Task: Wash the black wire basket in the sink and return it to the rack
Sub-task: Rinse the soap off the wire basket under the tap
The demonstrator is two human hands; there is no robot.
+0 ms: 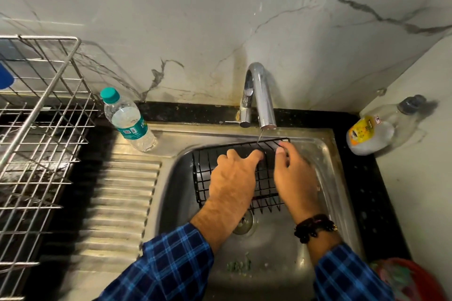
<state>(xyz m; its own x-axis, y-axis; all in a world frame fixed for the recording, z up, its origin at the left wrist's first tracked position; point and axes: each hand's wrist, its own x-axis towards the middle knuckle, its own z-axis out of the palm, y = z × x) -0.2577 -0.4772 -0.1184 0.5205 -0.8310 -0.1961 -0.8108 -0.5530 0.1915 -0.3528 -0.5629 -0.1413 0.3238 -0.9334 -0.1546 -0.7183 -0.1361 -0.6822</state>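
The basket [203,178], long axis left to right, is held tilted under the tap [259,95] in the sink [330,159], gripped by the left hand [232,178] and right hand [296,178]; a bottle [127,120] is stood nearby.

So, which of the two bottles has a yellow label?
The bottle with the dark cap, on the counter right of the sink. The other bottle, left of the tap, has a teal cap and a green label.
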